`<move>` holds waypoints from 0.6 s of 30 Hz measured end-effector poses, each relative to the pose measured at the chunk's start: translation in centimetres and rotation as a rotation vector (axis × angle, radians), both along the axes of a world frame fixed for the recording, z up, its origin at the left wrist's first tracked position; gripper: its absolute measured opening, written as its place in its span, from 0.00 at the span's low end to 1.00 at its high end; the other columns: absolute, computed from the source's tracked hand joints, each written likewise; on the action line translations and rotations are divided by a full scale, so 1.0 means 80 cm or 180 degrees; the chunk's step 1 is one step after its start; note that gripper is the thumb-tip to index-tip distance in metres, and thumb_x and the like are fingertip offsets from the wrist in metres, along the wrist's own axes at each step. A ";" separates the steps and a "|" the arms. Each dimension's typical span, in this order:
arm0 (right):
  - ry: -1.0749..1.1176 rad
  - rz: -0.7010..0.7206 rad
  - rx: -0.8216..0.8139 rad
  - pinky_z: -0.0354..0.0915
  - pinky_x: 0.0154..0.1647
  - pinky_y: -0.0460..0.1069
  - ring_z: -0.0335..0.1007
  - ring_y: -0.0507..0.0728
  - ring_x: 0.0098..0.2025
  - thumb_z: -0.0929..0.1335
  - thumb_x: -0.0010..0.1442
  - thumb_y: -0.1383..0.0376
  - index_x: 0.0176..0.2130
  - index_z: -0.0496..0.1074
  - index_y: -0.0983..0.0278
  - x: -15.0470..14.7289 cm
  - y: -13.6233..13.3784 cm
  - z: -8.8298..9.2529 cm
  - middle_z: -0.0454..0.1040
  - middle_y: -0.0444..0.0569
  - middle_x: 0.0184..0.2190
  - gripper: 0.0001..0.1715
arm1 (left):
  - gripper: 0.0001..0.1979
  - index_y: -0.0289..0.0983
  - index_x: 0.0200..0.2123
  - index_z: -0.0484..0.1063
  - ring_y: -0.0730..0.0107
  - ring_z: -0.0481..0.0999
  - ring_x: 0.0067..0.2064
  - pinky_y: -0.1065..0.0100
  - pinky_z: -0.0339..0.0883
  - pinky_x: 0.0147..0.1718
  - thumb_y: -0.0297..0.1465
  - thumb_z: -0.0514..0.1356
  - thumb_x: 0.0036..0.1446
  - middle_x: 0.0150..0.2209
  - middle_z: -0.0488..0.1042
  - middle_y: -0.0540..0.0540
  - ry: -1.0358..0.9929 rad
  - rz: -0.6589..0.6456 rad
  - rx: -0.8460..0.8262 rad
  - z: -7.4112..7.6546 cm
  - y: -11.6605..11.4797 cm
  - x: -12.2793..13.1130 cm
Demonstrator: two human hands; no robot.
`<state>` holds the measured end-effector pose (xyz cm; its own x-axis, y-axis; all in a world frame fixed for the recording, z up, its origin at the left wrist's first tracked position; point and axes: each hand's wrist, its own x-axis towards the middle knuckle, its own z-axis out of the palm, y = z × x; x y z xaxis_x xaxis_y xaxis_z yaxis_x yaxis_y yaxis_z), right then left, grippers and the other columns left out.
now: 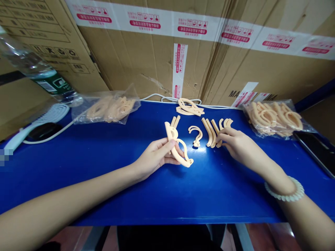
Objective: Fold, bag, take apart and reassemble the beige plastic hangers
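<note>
My left hand (pixel 157 155) is closed around a partly assembled folding hanger (pixel 180 157) of beige plastic, raised over the blue table. Its curved arm points down to the right, and my fingers cover part of it. At the right, my right hand (pixel 242 146) pinches at the end of a row of curved hanger arms (pixel 209 134); its fingertips partly hide the piece they grip. Between the hands lie some hanger hooks (pixel 197 134). Two short beige strips (pixel 175 121) show just behind the held hanger. Farther back is a small pile of looped hanger pieces (pixel 190 107).
Clear bags of beige parts lie at the back left (pixel 110 108) and right (pixel 274 118). A water bottle (pixel 52 80), a white hairbrush (pixel 49 116) and a black mouse-like object (pixel 44 131) are at left, a phone (pixel 316 150) at right. Cardboard boxes (pixel 146 66) wall the back; a white cable (pixel 157 96) runs along them.
</note>
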<state>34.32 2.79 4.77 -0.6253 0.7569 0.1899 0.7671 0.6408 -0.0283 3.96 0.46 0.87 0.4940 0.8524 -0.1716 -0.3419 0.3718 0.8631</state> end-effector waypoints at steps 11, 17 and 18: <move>-0.0293 -0.0209 0.0039 0.64 0.33 0.49 0.72 0.58 0.33 0.61 0.58 0.79 0.39 0.72 0.64 -0.008 -0.012 0.002 0.76 0.52 0.36 0.16 | 0.13 0.33 0.36 0.72 0.58 0.82 0.40 0.59 0.76 0.44 0.38 0.65 0.62 0.35 0.79 0.42 -0.0164 0.0215 -0.0173 0.007 0.003 0.001; -0.0345 -0.0219 0.0198 0.67 0.33 0.50 0.72 0.59 0.33 0.60 0.62 0.77 0.39 0.71 0.65 -0.013 -0.015 0.001 0.74 0.53 0.36 0.14 | 0.10 0.33 0.44 0.73 0.62 0.80 0.41 0.60 0.76 0.44 0.32 0.64 0.62 0.38 0.76 0.44 -0.0129 0.0342 -0.0078 0.007 0.000 0.004; -0.0212 -0.0197 0.0302 0.68 0.35 0.51 0.73 0.60 0.36 0.60 0.63 0.76 0.43 0.72 0.65 -0.017 -0.017 0.001 0.75 0.55 0.39 0.15 | 0.12 0.34 0.48 0.72 0.64 0.79 0.40 0.60 0.76 0.43 0.33 0.64 0.63 0.38 0.75 0.45 -0.0099 0.0396 -0.0020 0.006 -0.001 0.005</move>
